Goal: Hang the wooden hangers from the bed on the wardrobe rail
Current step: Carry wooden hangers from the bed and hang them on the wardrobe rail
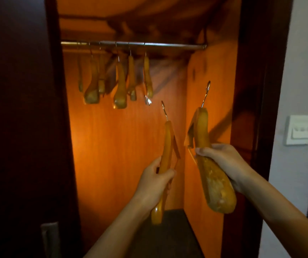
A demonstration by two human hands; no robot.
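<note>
I stand in front of an open wardrobe lit orange inside. My left hand (155,180) grips a slim wooden hanger (166,144) by its arm, metal hook pointing up. My right hand (223,161) holds a broader wooden hanger (207,168) the same way, its hook higher and further right. Both hangers are well below the metal rail (168,46), which runs across the top of the wardrobe. Several wooden hangers (119,81) hang on the left half of the rail. The right half of the rail is bare.
A dark wardrobe door (15,127) stands at the left with a metal handle (50,237) low down. The dark door frame (251,108) borders the right side. A white wall switch (301,130) sits on the wall at the right. The wardrobe floor (168,237) is dark.
</note>
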